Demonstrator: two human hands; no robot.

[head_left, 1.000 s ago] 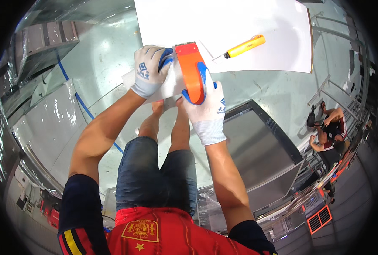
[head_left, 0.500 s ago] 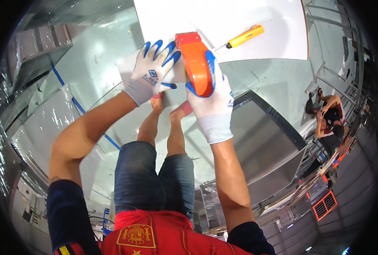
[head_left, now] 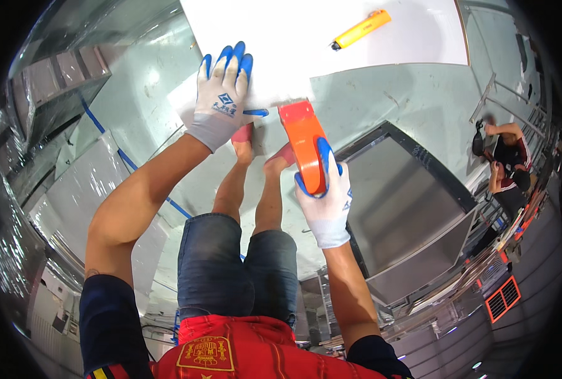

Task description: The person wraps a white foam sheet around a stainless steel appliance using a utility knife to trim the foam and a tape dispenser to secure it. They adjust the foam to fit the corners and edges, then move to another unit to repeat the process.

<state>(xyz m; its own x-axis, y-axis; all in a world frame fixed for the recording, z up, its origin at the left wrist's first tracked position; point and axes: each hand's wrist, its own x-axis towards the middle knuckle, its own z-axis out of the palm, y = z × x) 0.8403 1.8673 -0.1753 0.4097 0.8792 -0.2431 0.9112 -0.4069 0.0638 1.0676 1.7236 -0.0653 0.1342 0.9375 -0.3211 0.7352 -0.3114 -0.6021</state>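
My right hand point(head_left: 328, 192), in a white glove with blue fingertips, grips an orange tape dispenser point(head_left: 306, 142). The dispenser's red toothed end points away from me, near the edge of a white sheet point(head_left: 262, 69). On that sheet my left hand point(head_left: 223, 95), gloved the same way, lies with its fingers stretched out and its thumb out to the right. Beyond my right hand, a yellow-handled tool point(head_left: 362, 29) with a dark tip rests on the white surface. Whether tape stretches from the dispenser cannot be made out in the glare.
A dark-framed grey panel unit point(head_left: 413, 196) stands on the floor to my right. Film-wrapped grey panels point(head_left: 60, 82) are at the left, with a blue line point(head_left: 126, 159) across the floor. Another person point(head_left: 508, 158) crouches at the far right beside metal racks.
My right hand has drawn the tape dispenser toward me and slightly right, away from my left hand. My left hand has moved a little farther forward and left, its fingers now straighter on the sheet.
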